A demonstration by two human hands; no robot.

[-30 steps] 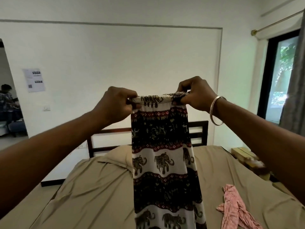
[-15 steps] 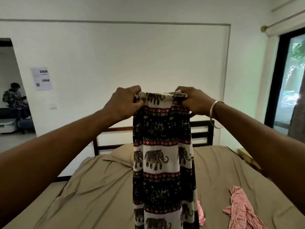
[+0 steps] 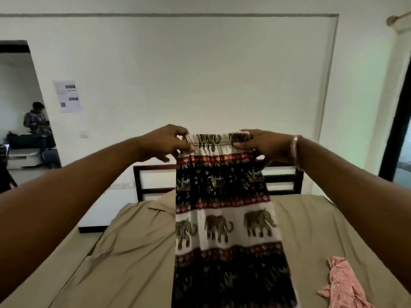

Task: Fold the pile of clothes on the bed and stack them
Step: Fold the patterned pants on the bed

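I hold an elephant-print garment [image 3: 224,218], white, black and red, up in the air over the bed [image 3: 133,252]. My left hand [image 3: 164,143] pinches the left end of its gathered waistband, with the lower fingers spread loose. My right hand [image 3: 262,145], a metal bangle on its wrist, grips the right end. The cloth hangs straight down and runs out of the bottom of the frame. A crumpled pink garment [image 3: 340,283] lies on the bed at the lower right.
The bed has a tan sheet and a dark wooden headboard [image 3: 282,176] against the white wall. A doorway [image 3: 20,107] on the left shows a person in another room. A dark window frame [image 3: 398,121] stands at the right edge.
Both hands have come down a little and spread the waistband wider and flatter. The cloth hangs broader. The view has shifted to the right.
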